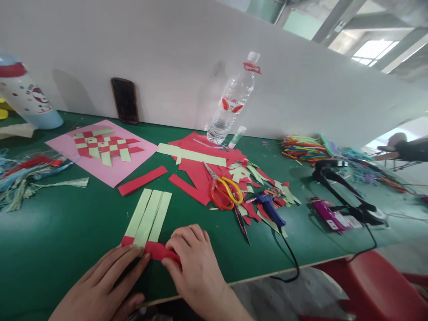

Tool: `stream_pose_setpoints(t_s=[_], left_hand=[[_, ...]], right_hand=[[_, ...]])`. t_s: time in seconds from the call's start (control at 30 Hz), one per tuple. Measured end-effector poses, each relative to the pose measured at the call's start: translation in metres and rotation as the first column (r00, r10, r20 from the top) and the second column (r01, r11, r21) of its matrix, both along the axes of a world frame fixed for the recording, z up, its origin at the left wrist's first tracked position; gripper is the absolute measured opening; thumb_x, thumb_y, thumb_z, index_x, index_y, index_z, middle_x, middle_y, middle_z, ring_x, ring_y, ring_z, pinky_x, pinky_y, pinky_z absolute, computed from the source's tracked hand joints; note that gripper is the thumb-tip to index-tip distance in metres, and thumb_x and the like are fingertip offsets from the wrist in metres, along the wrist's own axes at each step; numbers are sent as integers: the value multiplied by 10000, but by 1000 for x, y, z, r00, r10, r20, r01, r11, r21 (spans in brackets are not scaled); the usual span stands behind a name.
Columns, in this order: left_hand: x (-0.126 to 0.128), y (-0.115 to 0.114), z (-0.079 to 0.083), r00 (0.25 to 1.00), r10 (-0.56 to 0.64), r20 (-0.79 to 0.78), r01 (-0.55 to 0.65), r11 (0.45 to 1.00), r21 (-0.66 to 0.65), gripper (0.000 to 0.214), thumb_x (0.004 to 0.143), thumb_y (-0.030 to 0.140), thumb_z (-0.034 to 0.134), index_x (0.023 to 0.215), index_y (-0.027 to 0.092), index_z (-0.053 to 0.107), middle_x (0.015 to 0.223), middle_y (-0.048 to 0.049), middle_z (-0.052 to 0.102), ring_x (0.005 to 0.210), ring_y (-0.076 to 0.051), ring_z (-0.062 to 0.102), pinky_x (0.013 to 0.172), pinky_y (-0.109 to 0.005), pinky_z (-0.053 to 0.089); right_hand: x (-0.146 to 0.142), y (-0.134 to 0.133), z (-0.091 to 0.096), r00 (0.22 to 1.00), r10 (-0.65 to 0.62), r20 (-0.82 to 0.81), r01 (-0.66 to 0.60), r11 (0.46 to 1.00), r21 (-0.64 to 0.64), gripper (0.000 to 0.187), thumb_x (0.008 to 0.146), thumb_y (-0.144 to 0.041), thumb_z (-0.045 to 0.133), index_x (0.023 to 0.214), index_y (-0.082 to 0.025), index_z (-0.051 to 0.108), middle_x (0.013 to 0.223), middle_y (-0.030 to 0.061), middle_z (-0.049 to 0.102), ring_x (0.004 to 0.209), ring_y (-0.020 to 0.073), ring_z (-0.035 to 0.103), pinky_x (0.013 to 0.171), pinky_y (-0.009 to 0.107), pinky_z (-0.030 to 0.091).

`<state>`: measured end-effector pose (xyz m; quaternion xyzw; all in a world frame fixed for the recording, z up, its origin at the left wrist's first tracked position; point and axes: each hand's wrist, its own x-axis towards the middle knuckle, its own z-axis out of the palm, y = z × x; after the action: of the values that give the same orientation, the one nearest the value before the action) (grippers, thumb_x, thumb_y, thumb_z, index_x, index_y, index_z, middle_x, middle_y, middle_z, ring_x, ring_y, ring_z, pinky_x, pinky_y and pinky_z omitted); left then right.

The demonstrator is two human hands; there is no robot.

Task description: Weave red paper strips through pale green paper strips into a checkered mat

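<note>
Fingers (pixel 190 236) of the right hand (pixel 197 269) curled closed, pinching a red paper strip (pixel 160 251) near its right end. Left hand (pixel 100 285) lies with fingers extended at the strip's left end; cannot tell whether it grips or only presses. Red strip crosses the lower ends of three pale green paper strips (pixel 147 218), all lying on a green work table (pixel 60 240) near its front edge. Beyond: pink card sheet (pixel 96 171) bearing a red-and-green woven paper mat (pixel 107 147); heap of red and green paper offcuts (pixel 200 174); plastic water bottle (pixel 230 104); blue hot glue gun (pixel 269 209), its black cord trailing over the table edge; orange-and-yellow-handled scissors (pixel 222 194); loose red paper strip (pixel 142 180). Risks: green strips show no visible fastening, so a hard pull on the red strip could skew them out of parallel. Tight pinching could crease the red paper. A snag on the cord could shift the glue gun.
</note>
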<state>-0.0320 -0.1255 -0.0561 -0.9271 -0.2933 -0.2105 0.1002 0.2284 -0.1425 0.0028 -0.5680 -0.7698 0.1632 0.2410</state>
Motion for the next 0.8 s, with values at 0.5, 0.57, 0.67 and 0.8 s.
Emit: stream_pose_setpoints(t_s=[0.5,0.57,0.67,0.8], left_hand=[[-1,-3,-2,1000,6,0,-6,1000,-31,468,1040,545,577,1394,252,665,1392,-16,734,1247,-193,674,1291,-313,259],[-1,-3,-2,1000,7,1,-7,999,-35,461,1043,536,575,1397,255,665,1402,-15,730,1257,-190,670,1302,-313,244],[-1,-3,-2,1000,20,10,-19,999,-32,467,1038,518,587,1419,257,655,1416,-15,722,1286,-198,654,1285,-311,283],[0,-2,-1,1000,5,27,-5,1000,-10,477,1031,529,597,1441,291,649,1408,-1,720,1285,-196,644,1250,-298,335]], right_hand=[[-9,-13,-19,984,175,-26,-159,941,299,65,928,-206,643,984,-238,643,877,-8,754,808,184,625,857,402,424],[-8,-14,-19,985,170,-38,-152,943,295,65,936,-213,641,994,-242,644,869,-8,757,811,188,635,876,406,427],[-4,-14,-17,988,143,-56,-124,958,258,107,970,-224,638,1075,-242,652,891,-5,771,819,194,652,884,407,428],[1,-10,-11,999,7,-33,0,978,207,239,996,-195,626,1231,-231,648,915,19,780,812,213,668,861,400,443]])
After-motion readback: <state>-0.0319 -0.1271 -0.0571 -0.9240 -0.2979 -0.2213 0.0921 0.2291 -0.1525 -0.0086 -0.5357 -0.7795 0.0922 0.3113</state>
